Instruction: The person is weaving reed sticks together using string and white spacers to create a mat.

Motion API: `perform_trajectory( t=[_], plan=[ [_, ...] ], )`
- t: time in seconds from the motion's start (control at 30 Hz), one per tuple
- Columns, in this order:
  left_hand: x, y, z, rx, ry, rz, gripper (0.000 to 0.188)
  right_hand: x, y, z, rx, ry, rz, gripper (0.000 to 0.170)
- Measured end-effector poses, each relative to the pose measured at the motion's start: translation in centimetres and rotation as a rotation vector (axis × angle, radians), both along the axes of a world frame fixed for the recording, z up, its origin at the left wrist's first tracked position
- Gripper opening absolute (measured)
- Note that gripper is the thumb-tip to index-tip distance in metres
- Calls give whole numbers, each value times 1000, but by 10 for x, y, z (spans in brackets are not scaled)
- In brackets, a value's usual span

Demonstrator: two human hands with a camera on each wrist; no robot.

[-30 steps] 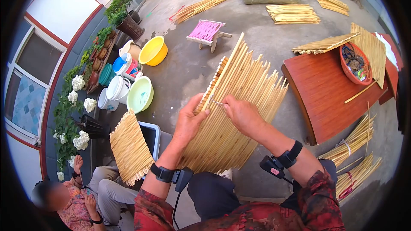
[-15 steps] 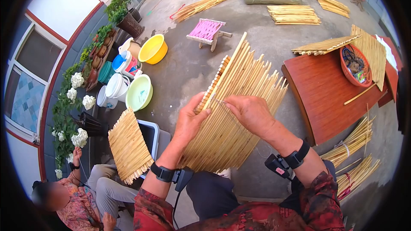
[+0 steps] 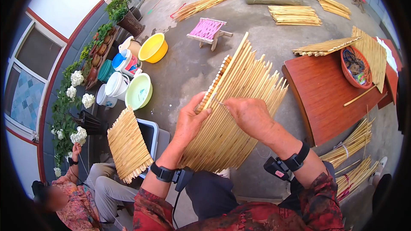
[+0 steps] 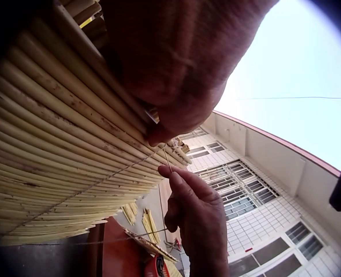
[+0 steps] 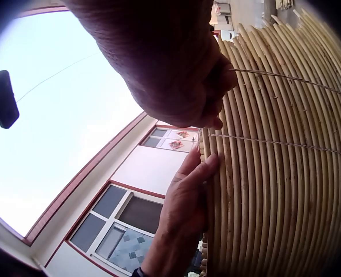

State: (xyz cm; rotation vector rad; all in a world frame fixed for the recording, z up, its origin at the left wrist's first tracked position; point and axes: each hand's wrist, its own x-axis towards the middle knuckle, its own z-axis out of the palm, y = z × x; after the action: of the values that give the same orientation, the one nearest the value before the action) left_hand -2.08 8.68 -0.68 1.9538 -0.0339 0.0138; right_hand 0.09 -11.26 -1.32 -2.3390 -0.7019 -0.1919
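A mat of straw-coloured stalks (image 3: pixel 227 124) lies slanted over the lap, rows of twine running across it. My left hand (image 3: pixel 191 117) grips its left edge, thumb on the top face and fingers behind. Close by, my right hand (image 3: pixel 252 115) pinches a thin needle (image 4: pixel 168 160) between thumb and forefinger, its tip at the stalks beside the left thumb. Loose thread trails from the right hand, and the twine rows (image 5: pixel 274 140) show clearly in the right wrist view. One longer stalk (image 3: pixel 233 64) lies along the mat's left edge.
On the right, a red-brown table (image 3: pixel 317 98) bears an orange basket (image 3: pixel 356 79) and more mats. Stalk bundles (image 3: pixel 353 145) lie beside it. To the left are a finished-looking mat (image 3: pixel 128 145) on a grey tub, basins, buckets and a seated person (image 3: pixel 77 201). A pink-topped stool (image 3: pixel 207 30) stands ahead.
My right hand has drawn slightly right and turned, while the left keeps its hold. A foot has appeared at the far right. The seated person's lower hand has moved down.
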Motion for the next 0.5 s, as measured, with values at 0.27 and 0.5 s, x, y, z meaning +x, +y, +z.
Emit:
perform_trajectory(
  t=[0.27, 0.5],
  plan=[
    [-1, -1, 0, 19, -20, 1, 45, -1, -1, 1, 44, -18, 9, 12],
    [-2, 0, -2, 66, -35, 9, 46, -1, -2, 1, 39, -62, 0, 8]
  ],
)
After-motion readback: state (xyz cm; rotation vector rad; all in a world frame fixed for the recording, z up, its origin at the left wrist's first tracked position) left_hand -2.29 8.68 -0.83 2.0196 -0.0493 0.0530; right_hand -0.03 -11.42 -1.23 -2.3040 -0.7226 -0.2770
